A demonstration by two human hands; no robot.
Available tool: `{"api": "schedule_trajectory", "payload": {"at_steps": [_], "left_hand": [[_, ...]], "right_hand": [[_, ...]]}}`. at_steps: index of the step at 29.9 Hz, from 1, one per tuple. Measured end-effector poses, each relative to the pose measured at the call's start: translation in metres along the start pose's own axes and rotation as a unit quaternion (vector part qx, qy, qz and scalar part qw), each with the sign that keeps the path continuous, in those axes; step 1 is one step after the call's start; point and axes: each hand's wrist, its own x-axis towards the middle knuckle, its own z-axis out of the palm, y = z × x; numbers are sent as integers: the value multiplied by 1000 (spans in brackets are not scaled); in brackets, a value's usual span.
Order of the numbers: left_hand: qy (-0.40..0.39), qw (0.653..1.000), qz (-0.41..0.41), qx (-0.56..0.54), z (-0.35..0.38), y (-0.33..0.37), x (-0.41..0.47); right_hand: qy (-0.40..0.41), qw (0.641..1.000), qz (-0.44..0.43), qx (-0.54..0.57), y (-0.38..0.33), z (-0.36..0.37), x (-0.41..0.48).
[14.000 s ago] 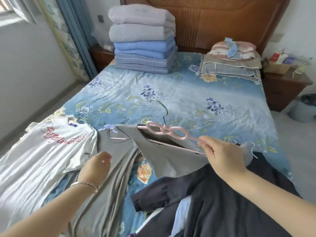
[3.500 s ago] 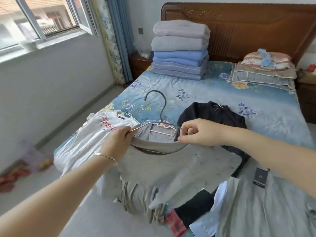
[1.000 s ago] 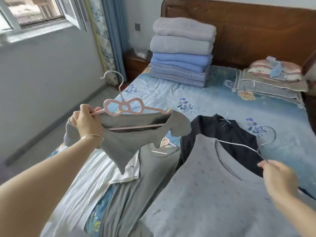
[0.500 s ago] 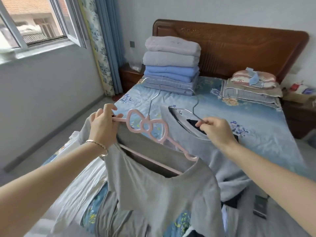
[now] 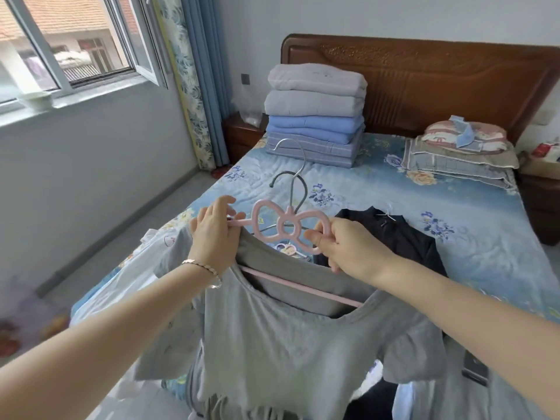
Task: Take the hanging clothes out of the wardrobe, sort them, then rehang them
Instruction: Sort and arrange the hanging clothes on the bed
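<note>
A grey t-shirt (image 5: 291, 347) hangs from a pink bow-shaped hanger (image 5: 289, 228) held up over the near end of the bed. My left hand (image 5: 213, 237) grips the hanger's left arm. My right hand (image 5: 348, 247) pinches the right loop of the bow. Two metal hooks (image 5: 292, 177) rise behind the bow, so a second, wire hanger with a lighter grey garment (image 5: 172, 274) is held together with the first. A black garment (image 5: 397, 237) lies flat on the bed past my right hand. White clothing (image 5: 127, 283) lies at the bed's left edge.
A floral blue bedspread (image 5: 378, 189) covers the bed. Folded quilts (image 5: 315, 113) are stacked by the wooden headboard (image 5: 424, 83), with pillows (image 5: 460, 153) at the right. A window (image 5: 66, 47) and grey wall are on the left. A dark phone-like object (image 5: 475, 368) lies at lower right.
My right hand has moved left from the wire hanger's neck to the pink bow. Both hangers are now stacked together in front of me, and the grey shirt hangs straighter.
</note>
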Motion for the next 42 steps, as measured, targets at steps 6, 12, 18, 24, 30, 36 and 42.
{"api": "schedule_trajectory", "payload": {"at_steps": [6, 12, 18, 24, 30, 36, 42], "left_hand": [[-150, 986, 68, -10, -27, -37, -3], [-332, 941, 6, 67, -40, -67, 3], [-463, 877, -35, 124, -61, -67, -1], [-563, 805, -128, 139, -90, -61, 15], [-505, 838, -128, 164, -61, -84, 70], [-383, 905, -71, 172, 65, -150, 99], [-414, 886, -77, 195, 222, -236, 134]], "right_hand": [[66, 995, -29, -75, -10, 20, 8], [41, 994, -64, -72, -13, 39, -4], [-19, 999, -33, 17, -21, 45, -10], [-93, 983, 28, 155, -35, 43, 2], [-76, 983, 57, 160, -19, 45, 66], [-20, 990, 137, 9, 77, 96, 172], [12, 953, 277, -125, 185, 173, 272]]}}
